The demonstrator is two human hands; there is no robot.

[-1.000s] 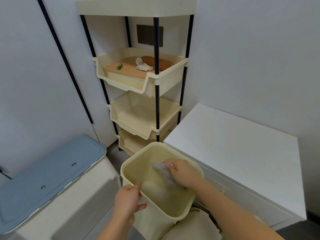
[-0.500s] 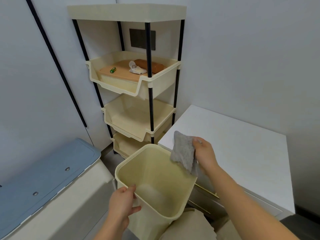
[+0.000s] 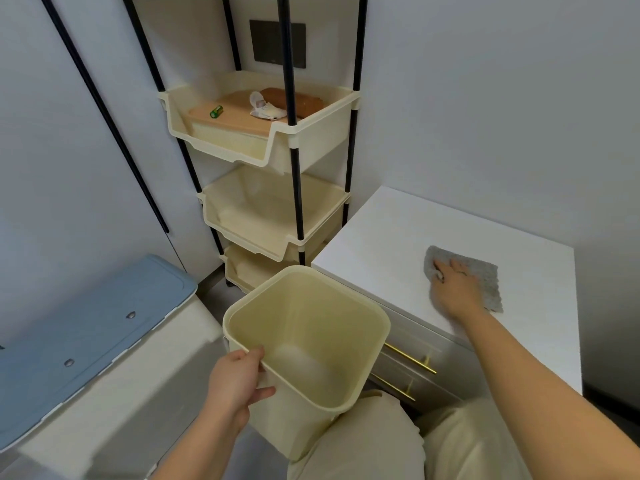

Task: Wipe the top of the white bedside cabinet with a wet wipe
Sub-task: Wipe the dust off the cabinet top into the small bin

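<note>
The white bedside cabinet (image 3: 391, 237) stands at the right against the wall, with gold drawer handles on its front. A grey wet wipe (image 3: 486, 275) lies flat on its top, near the front right. My right hand (image 3: 457, 289) presses palm-down on the wipe, fingers spread over it. My left hand (image 3: 235, 382) grips the near rim of a cream plastic bin (image 3: 346, 306), held in front of the cabinet; the bin looks empty.
A cream three-tier rack (image 3: 256, 157) with black posts stands left of the cabinet; its top tray holds a wooden board, a green battery and a crumpled wrapper. A white box with a blue lid (image 3: 86, 323) sits at the lower left. My knees fill the bottom.
My right hand lifted the grey wipe out of the bin, carried it right and laid it flat on the cabinet top. My left hand kept hold of the bin rim.
</note>
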